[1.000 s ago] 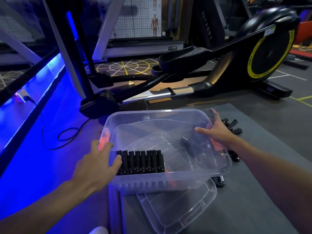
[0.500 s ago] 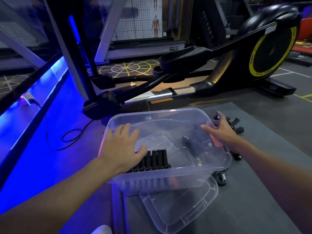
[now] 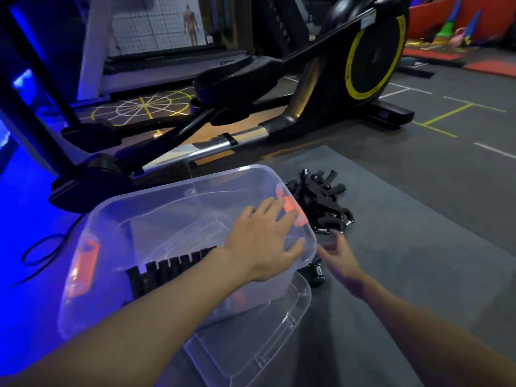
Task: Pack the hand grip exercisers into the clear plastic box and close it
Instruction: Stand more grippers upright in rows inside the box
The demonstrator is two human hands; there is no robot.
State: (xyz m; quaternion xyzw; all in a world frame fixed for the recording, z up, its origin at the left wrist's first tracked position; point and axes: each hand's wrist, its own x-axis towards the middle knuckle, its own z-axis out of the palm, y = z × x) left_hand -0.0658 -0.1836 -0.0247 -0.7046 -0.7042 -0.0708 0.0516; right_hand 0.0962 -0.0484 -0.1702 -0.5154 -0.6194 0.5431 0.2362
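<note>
Grey mat (image 3: 418,247) on gym floor. Black and yellow cross trainer (image 3: 363,60) behind. Blue light on floor at left, black cable (image 3: 36,252) there.

Since half second ago: left hand (image 3: 265,241) crossed from box's left half to right end, fingers spread flat, gripping nothing. Right hand (image 3: 339,258) off box, low over mat just beside it, blurred, fingers loosely straight, nothing in them.

Clear box (image 3: 167,196) open, orange latches at both ends, sitting on its lid (image 3: 265,344). Row of black grips (image 3: 164,270) inside along near wall. Loose pile of grips (image 3: 321,202) on mat, right of box.
</note>
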